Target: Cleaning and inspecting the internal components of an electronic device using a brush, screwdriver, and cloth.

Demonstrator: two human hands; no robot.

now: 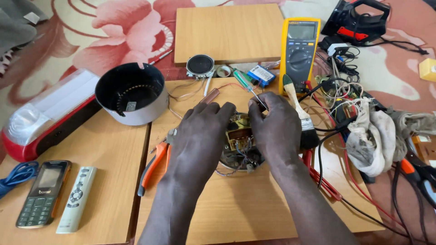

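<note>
A small brown circuit board (238,135) with loose wires sits on a round dark base (240,159) in the middle of a wooden board (236,213). My left hand (200,136) rests on the left side of the circuit board, fingers curled over it. My right hand (274,129) covers its right side and grips a green-handled screwdriver (243,80), whose thin shaft runs down into my fingers. The tip is hidden under my hand.
Orange-handled pliers (154,165) lie left of my left hand. A paintbrush (302,113), yellow multimeter (299,47), tangled wires and a dirty rag (370,136) crowd the right. A grey round housing (131,93), small speaker (200,66), red lamp (45,118), phone (44,193) and remote (77,199) lie left.
</note>
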